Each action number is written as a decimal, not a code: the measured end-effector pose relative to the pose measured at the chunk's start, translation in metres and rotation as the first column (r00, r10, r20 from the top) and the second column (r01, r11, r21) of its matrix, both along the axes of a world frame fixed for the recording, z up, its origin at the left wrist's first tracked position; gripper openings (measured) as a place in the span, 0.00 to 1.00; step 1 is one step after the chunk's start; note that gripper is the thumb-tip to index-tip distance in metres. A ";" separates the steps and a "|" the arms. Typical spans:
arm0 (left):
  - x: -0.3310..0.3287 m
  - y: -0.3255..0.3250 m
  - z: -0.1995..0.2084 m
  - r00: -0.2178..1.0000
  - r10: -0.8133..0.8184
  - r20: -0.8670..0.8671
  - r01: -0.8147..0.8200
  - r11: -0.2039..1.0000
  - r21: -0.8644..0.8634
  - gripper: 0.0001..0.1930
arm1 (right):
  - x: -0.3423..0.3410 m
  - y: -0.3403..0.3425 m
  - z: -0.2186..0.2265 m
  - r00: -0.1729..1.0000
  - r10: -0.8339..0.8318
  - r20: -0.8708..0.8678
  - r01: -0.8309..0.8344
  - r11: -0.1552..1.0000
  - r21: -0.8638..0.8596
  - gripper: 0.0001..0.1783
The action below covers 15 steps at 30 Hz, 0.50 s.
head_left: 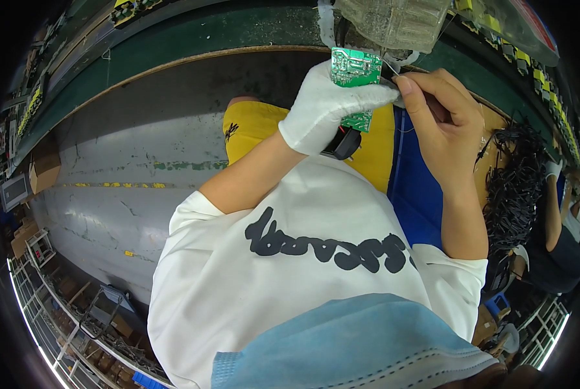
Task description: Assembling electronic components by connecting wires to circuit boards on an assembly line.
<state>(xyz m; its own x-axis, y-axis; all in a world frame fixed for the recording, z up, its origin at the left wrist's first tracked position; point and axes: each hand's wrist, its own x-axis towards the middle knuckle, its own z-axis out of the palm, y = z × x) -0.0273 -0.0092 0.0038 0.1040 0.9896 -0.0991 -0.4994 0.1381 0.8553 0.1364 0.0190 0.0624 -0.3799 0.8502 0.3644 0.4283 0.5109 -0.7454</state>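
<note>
My left hand point(332, 104), in a white glove, is closed around a green circuit board point(356, 67) held upright below the bench edge. Solder joints cover the board's visible side, and its lower end shows beneath my thumb. Bare and pinched, my right hand point(442, 107) grips a thin silvery wire point(390, 67) between thumb and forefinger, just right of the board. The wire runs up toward the board's upper right corner; whether it touches is too small to tell. Below my left wrist is a black object point(346, 144) whose kind I cannot make out.
A worn, translucent grey housing point(393, 23) stands on the green bench point(192, 35) just beyond the board. Bundled black cables point(513, 188) lie to the right. Another person point(556, 240) is at far right. Cardboard boxes point(45, 170) and railings point(50, 324) are at left.
</note>
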 end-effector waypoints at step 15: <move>-0.003 0.000 0.003 0.999 -0.031 0.013 0.031 0.999 0.036 0.12 | 0.009 0.009 -0.015 0.974 0.032 -0.224 -0.063 0.989 -0.135 0.07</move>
<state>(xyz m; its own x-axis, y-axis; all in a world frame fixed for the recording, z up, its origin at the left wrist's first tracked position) -0.0298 -0.0089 0.0070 0.1357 0.9888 -0.0618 -0.5068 0.1229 0.8533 0.1451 0.0283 0.0479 -0.3446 0.8816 0.3224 0.2230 0.4105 -0.8842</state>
